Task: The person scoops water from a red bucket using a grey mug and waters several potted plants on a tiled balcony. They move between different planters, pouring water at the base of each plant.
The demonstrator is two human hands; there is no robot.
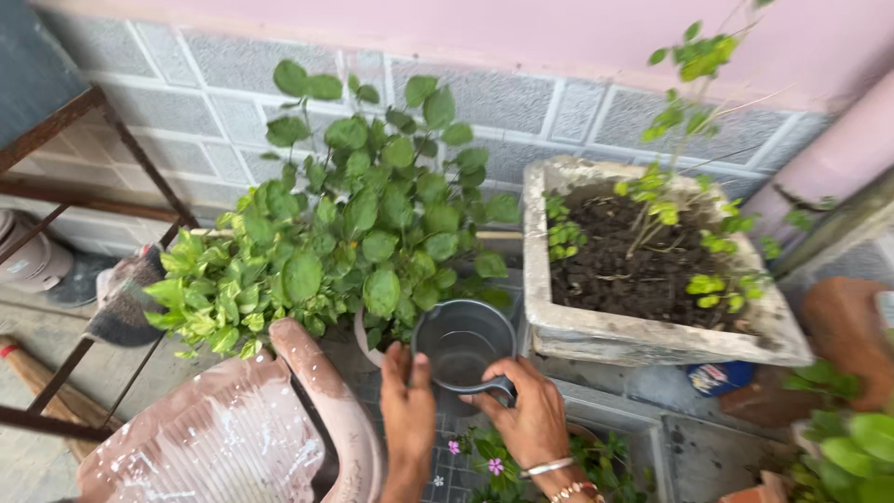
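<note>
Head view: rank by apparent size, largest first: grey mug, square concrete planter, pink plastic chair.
1-2. Pink plastic chair and square concrete planter: look alike; the chair is nearer and cut off, so unsure.
3. Grey mug, held at its handle by the right hand.

Right hand (533, 416): gripped the handle of a grey mug (463, 343), fingers closed round it.
Left hand (407, 399): lay against the mug's near left side, fingers extended upward.
Mug: tilted toward a leafy potted plant (368, 219).
Concrete planter (643, 331): stood just right of the mug, holding dark soil and thin shoots.
Pink plastic chair (233, 433): stood lower left, wet.
</note>
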